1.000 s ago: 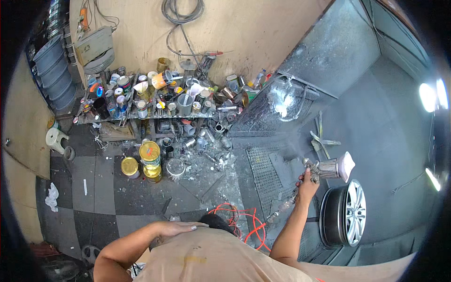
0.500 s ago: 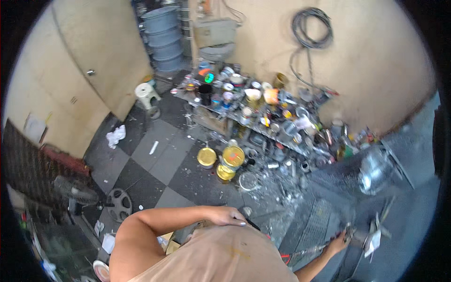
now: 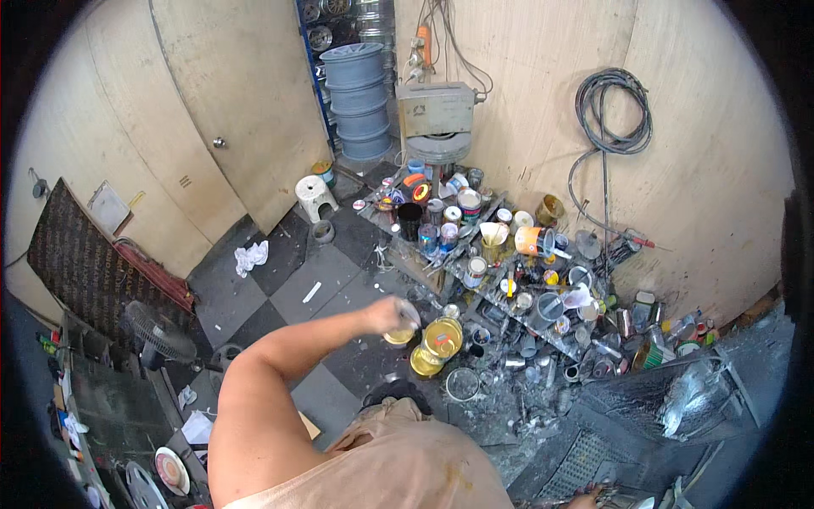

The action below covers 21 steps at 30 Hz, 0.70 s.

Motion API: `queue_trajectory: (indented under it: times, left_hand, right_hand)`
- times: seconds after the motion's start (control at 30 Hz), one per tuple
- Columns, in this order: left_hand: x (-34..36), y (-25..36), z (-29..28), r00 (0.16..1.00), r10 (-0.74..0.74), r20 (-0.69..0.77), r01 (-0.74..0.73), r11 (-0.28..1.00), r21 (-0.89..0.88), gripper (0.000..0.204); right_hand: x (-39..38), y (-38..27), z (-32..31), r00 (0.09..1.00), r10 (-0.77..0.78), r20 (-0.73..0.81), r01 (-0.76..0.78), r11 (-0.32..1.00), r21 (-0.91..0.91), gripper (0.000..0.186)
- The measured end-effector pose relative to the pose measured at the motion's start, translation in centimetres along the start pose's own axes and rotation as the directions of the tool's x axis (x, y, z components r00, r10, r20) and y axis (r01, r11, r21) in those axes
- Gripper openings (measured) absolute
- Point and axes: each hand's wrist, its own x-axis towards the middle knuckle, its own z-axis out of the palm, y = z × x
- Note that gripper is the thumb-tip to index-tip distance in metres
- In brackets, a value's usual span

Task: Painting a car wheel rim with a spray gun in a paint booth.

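My left hand (image 3: pixel 388 316) is stretched out over the floor, its fingers smeared by motion. A pale, blurred shape shows at the fingertips; I cannot tell whether they hold it. Just under the hand is a round tin with a yellow lid (image 3: pixel 398 337), partly covered. Beside it two more yellow tins stand close together, the upper tin (image 3: pixel 443 338) overlapping the lower tin (image 3: pixel 426 362). At the bottom edge, my right hand (image 3: pixel 583 502) is mostly cut off. Its fingers curl at a silvery metal thing (image 3: pixel 627 502) that I cannot make out.
A low bench (image 3: pixel 415 270) along the wall is crowded with paint cans, cups and jars. A clear tub (image 3: pixel 463 384) sits on the littered floor. Left are a white stool (image 3: pixel 315 199), a fan (image 3: pixel 159 331) and crumpled paper (image 3: pixel 251 258). A coiled hose (image 3: pixel 612 110) hangs on the wall.
My left hand has moved from against my shirt out to the yellow tins. My right hand has dropped toward the bottom edge. The whole view has shifted, and the room sits lower and further right.
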Motion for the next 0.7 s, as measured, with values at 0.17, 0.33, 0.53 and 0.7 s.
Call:
queue_trajectory:
  times: [0.17, 0.33, 0.53, 0.7]
  left_hand:
    - [4.8, -3.9, -10.7, 0.867, -0.272, -0.418, 0.246, 0.962, -0.115, 0.017]
    - [13.5, -5.7, -19.7, 0.722, -0.208, -0.660, 0.187, 0.977, -0.103, 0.027]
    - [22.3, -7.8, -31.4, 0.699, -0.338, -0.630, -0.061, 0.850, -0.523, 0.042]
    - [27.0, -5.7, -36.0, 0.728, -0.333, -0.600, -0.256, 0.680, -0.688, 0.065]
  right_hand:
    - [4.3, -12.2, -6.5, 0.599, 0.684, 0.415, -0.767, 0.342, 0.544, 0.055]
    - [2.4, -15.3, -6.4, 0.432, 0.779, 0.455, -0.704, -0.024, 0.710, 0.062]
    - [5.3, -26.8, -9.4, 0.329, 0.828, 0.454, -0.808, -0.003, 0.589, 0.058]
    - [5.3, -34.9, -11.7, 0.346, 0.838, 0.422, -0.826, 0.058, 0.561, 0.044]
